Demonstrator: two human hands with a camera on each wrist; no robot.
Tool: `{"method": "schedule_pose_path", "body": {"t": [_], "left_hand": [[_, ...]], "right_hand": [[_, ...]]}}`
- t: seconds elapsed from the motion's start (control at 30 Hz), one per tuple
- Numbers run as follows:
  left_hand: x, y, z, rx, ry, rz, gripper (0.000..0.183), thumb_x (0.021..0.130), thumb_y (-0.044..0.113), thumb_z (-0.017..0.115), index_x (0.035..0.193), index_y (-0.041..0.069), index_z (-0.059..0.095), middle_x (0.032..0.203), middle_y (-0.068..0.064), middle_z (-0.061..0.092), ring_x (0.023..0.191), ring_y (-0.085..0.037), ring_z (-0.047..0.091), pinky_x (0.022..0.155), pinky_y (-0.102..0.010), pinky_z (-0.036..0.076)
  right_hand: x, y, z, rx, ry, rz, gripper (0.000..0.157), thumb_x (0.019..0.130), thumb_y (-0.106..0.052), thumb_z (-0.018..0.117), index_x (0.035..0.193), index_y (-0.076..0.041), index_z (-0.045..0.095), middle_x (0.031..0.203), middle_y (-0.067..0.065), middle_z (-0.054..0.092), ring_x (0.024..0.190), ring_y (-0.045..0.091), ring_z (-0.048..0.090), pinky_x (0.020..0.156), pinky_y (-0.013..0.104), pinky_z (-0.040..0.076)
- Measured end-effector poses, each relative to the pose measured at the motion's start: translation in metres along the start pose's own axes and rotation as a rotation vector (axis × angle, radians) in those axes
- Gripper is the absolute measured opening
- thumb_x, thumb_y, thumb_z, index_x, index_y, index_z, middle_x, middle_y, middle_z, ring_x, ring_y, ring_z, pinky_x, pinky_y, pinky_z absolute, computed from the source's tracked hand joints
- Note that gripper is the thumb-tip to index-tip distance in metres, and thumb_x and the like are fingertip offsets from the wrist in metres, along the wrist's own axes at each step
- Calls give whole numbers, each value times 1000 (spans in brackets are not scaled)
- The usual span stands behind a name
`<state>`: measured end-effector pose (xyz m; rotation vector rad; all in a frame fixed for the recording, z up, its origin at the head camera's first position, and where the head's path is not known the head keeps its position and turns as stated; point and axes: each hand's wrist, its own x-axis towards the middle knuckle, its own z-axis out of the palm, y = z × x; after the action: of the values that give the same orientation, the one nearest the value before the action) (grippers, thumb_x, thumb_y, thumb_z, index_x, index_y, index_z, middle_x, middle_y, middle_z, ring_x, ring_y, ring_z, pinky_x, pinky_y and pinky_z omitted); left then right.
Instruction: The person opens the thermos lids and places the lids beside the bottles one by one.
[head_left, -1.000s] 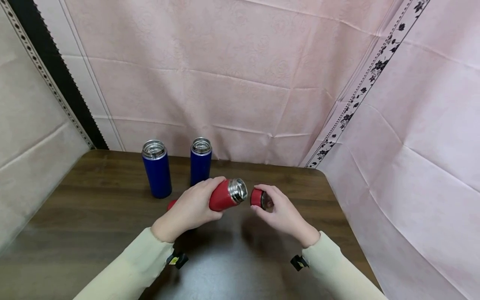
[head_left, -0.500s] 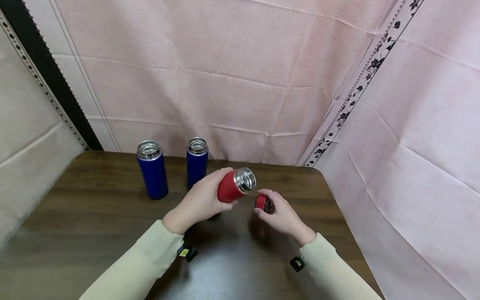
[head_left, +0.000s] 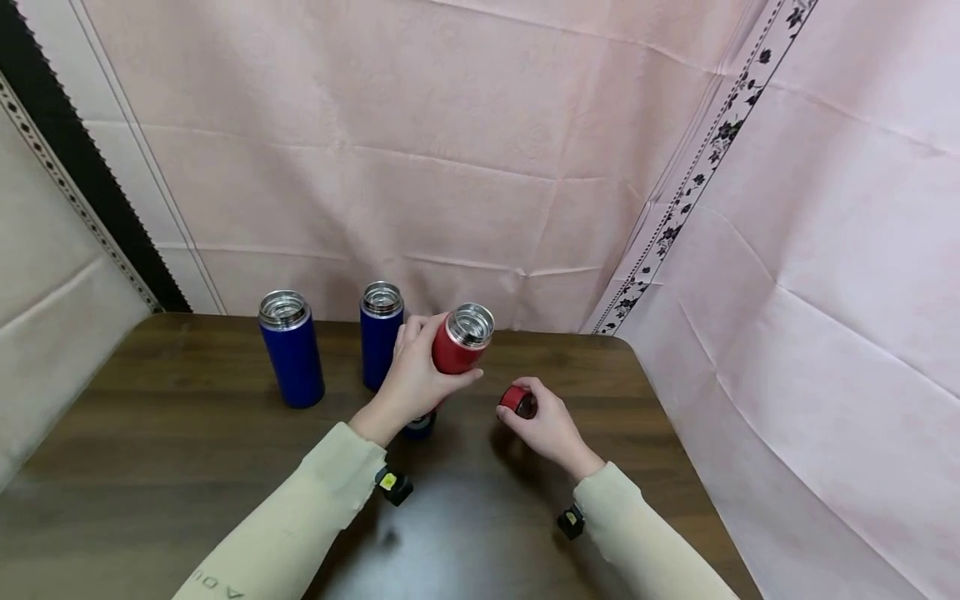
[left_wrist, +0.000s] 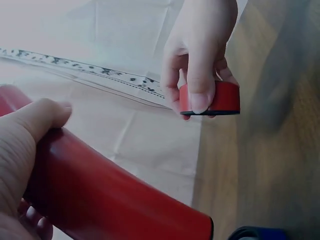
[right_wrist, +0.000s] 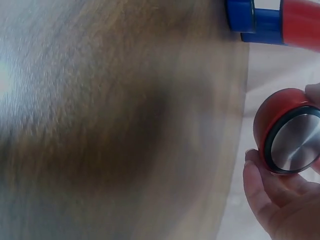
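My left hand [head_left: 411,375] grips a red vacuum bottle [head_left: 453,353] round its body and holds it tilted above the table. The bottle's uncapped steel mouth [head_left: 471,323] faces up and to the right. Lower right of it, my right hand [head_left: 547,423] pinches a red lid [head_left: 514,397] between thumb and fingers, apart from the bottle. In the right wrist view the lid [right_wrist: 280,112] shows a steel disc inside a black ring. Two uncapped blue bottles stand upright behind: one [head_left: 292,354] at the left, another [head_left: 379,337] close behind my left hand.
A blue piece with a dark ring [head_left: 422,423] sits on the brown wooden table [head_left: 225,467] below my left hand, partly hidden by it. Pale cloth curtains [head_left: 450,167] hang behind the table and along both sides.
My left hand has raised the red bottle and turned its mouth more upward, widening the gap from the lid. My right hand keeps its pinch on the lid, which has tilted slightly.
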<state>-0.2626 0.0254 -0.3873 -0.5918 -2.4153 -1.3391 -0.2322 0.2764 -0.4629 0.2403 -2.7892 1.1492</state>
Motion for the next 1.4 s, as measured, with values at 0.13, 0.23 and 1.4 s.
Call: {"method": "schedule_pose_path", "body": {"t": [0.13, 0.23, 1.4], "left_hand": [[8, -7, 8, -44, 38, -82, 84, 69, 50, 83, 138, 20, 45, 123, -2, 44, 117, -22, 36, 89, -50, 44], [15, -12, 12, -71, 67, -151, 87, 70, 51, 83, 140, 19, 41, 126, -4, 43, 119, -23, 36, 91, -52, 44], [42, -68, 53, -88, -25, -258, 89, 73, 50, 81, 143, 16, 37, 129, -9, 47, 117, -28, 49, 97, -53, 42]], "right_hand": [[3, 4, 6, 34, 7, 23, 48, 81, -46, 75, 116, -24, 51, 98, -4, 60, 85, 15, 58, 72, 33, 50], [5, 7, 11, 74, -5, 66, 56, 78, -47, 78, 116, -21, 46, 103, -1, 58, 88, 16, 58, 73, 32, 51], [26, 9, 26, -103, -176, 75, 78, 78, -35, 81, 140, -5, 46, 130, 10, 56, 111, 22, 57, 97, 42, 46]]}}
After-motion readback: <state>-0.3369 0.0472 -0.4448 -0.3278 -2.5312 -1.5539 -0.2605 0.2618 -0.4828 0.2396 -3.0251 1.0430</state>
